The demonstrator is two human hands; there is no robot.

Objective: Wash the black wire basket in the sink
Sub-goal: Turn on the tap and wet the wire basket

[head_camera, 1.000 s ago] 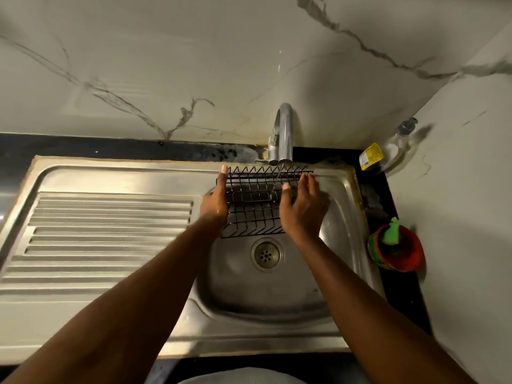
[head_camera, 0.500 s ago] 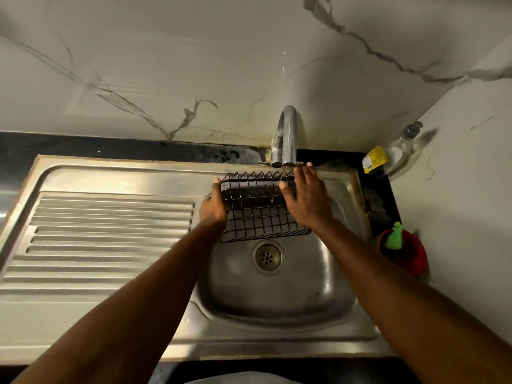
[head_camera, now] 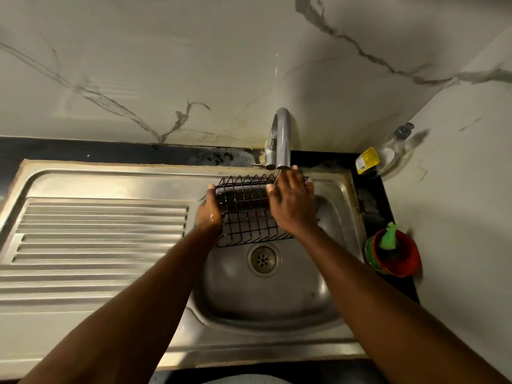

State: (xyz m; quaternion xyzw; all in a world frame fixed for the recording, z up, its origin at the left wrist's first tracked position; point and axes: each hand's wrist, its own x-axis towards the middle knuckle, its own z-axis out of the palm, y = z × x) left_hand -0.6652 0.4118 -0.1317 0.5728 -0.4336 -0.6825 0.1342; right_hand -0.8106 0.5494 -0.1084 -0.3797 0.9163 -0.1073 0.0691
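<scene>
1. Your left grip (head_camera: pixel 209 214) curls round the left edge of the black wire basket (head_camera: pixel 243 217), centre frame, over the sink (head_camera: pixel 277 300).
2. Your right grip (head_camera: pixel 292 206) lies flat on its right half, fingers spread, fingertips just below the tap (head_camera: pixel 282 137).
3. Open bowl shows below the basket.

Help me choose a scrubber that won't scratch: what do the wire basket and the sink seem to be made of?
The basket: thin metal wire, it seems, with a black, probably painted or powder-coated finish; the rods form an open grid. The sink: likely stainless steel, brushed; grey sheen, soft reflections, pressed drainer ribs.
</scene>
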